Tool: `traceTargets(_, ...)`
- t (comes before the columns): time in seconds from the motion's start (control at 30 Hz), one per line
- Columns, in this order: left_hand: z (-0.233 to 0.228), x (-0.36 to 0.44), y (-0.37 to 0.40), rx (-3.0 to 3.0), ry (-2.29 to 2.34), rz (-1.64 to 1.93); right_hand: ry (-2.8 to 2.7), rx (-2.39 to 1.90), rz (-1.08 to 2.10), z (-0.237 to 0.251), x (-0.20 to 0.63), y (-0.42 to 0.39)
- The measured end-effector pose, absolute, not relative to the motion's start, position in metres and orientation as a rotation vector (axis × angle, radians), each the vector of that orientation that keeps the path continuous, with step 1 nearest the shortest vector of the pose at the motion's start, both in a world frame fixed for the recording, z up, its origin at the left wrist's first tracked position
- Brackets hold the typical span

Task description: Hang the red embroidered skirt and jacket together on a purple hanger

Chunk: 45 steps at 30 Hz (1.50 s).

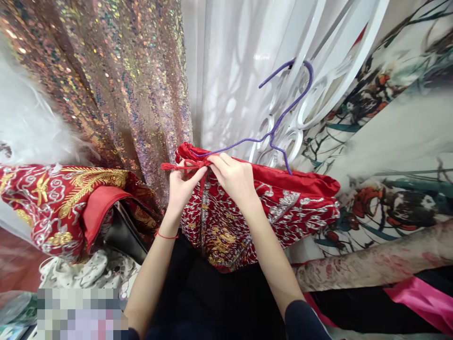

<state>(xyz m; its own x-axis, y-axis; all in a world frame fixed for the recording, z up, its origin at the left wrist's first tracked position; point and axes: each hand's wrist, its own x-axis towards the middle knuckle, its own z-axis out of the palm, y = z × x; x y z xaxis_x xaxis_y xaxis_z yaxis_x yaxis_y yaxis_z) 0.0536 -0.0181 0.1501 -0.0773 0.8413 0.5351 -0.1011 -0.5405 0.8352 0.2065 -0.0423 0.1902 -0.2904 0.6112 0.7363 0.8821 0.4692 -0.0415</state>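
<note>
Nearest the camera, two bare forearms rose from dark sleeves, the left wrist circled by a thin red string bracelet [166, 235]. The left hand [182, 186] was pinched closed on a red cord tie [177, 166] at the collar of a red embroidered garment [247, 212], and the right hand [235, 179] was pinched closed on the same tie just beside it, fingertips nearly touching. The garment hung in front of the person from a purple wire hanger [283, 113], its satin top edge folded over the hanger's arm. It looked soft and limp, probably slippery along the satin, with the gold and silver embroidery adding some weight and stiffness; the cord seemed thin and best taken by fingertip pinch near the knot. To the left lay another red and gold embroidered cloth [46, 203]. Farther back hung a sequinned fabric [116, 85], a white curtain [230, 61] and a white scrolled rail [318, 94] holding the hook, with floral printed fabric [399, 141] to the right.
</note>
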Motion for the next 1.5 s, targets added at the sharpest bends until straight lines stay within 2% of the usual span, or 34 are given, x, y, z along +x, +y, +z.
traceTargets(0.2, 0.152, 0.057, -0.022, 1.627, 0.938, 1.837, -1.856, -1.419, -0.279, 0.202, 0.193, -0.039)
traceTargets(0.37, 0.151, 0.049, -0.025, 1.550, 0.822, 1.788, -1.598, -1.192, -0.115, 0.175, 0.185, -0.045)
traceTargets(0.67, 0.144, 0.012, -0.012, 1.254, 0.638, 1.633, -1.689, -1.213, -0.424, 0.140, 0.181, -0.057)
traceTargets(0.8, 0.146, 0.006, -0.012, 1.168, 0.549, 1.584, -1.717, -1.151, -0.353, 0.144, 0.185, -0.060)
traceTargets(1.03, 0.158, 0.010, -0.007, 1.156, 0.624, 1.623, -1.671, -1.103, -0.014, 0.153, 0.206, -0.065)
traceTargets(1.5, 0.177, 0.028, 0.015, 0.621, 0.471, 1.539, -1.732, -1.309, -0.248, 0.156, 0.223, -0.059)
